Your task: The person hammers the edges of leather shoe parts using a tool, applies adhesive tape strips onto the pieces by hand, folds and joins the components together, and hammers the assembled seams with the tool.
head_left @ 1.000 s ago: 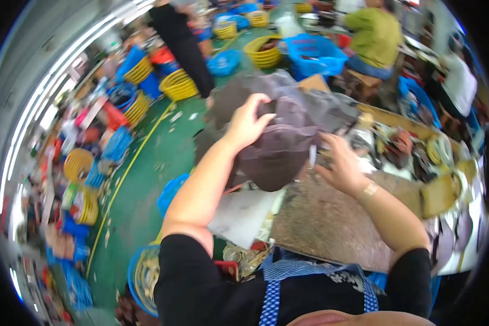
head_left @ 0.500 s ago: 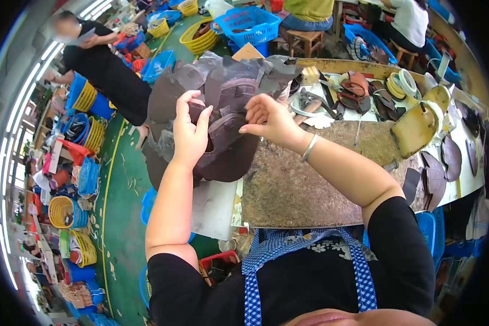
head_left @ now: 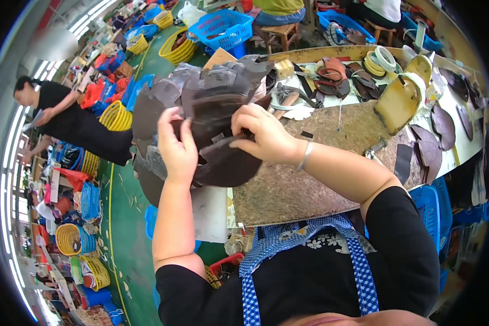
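A heap of dark brown leather pieces (head_left: 152,117), some with clear plastic-like film on them, lies at the left end of the work table. My left hand (head_left: 178,152) is at its near side, fingers and thumb closed on the edge of a leather piece. Across from it, my right hand (head_left: 263,133) pinches the right side of a dark brown piece, with curled fingers over the edge. Part of that piece is smeared by motion. A rounded dark piece (head_left: 228,168) hangs below both hands. Near my right wrist lies a small black scrap (head_left: 307,134).
A worn brown board (head_left: 293,190) covers the table's middle. Scissors (head_left: 328,87), tape rolls (head_left: 384,58), a yellowish block (head_left: 397,103) and cut pieces (head_left: 428,152) lie farther right. A person in black (head_left: 81,119) is on the green floor at left, near baskets (head_left: 117,116).
My right hand, earlier loosely curled above the heap, now pinches a leather piece that is moving. My left hand stays at the heap. The person in black has moved left as the view shifted.
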Demonstrator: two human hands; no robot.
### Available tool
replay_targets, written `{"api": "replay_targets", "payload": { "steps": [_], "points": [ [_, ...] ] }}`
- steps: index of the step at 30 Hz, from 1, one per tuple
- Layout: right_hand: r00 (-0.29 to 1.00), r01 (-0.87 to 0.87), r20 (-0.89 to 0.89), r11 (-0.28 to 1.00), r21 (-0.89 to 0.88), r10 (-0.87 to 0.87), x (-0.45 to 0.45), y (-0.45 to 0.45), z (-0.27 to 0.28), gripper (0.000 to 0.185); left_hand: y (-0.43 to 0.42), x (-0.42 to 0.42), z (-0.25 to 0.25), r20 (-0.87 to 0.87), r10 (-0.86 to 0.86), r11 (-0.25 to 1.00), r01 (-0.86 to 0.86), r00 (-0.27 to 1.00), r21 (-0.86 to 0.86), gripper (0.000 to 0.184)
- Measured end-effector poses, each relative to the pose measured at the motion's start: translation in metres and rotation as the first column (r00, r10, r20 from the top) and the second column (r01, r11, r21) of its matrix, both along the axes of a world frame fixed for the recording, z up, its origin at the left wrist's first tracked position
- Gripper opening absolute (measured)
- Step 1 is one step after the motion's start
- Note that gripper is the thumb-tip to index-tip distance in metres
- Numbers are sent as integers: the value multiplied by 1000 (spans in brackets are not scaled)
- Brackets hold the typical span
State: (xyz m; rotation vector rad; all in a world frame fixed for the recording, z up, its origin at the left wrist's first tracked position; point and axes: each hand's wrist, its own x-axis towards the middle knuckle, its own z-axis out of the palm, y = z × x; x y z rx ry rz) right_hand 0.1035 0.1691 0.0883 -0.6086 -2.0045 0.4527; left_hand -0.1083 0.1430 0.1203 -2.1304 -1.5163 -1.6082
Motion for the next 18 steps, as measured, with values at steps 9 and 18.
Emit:
{"api": "replay_targets", "payload": {
  "steps": [9, 18],
  "points": [
    [998, 60, -15, 966, -253, -65, 93, -86, 19, 27, 42, -45, 7, -432, 528, 842, -515, 731, 159, 89],
    [807, -480, -519, 198, -855, -283, 124, -103, 27, 28, -43, 130, 30, 790, -186, -20, 802, 584, -597, 27]
  ]
}}
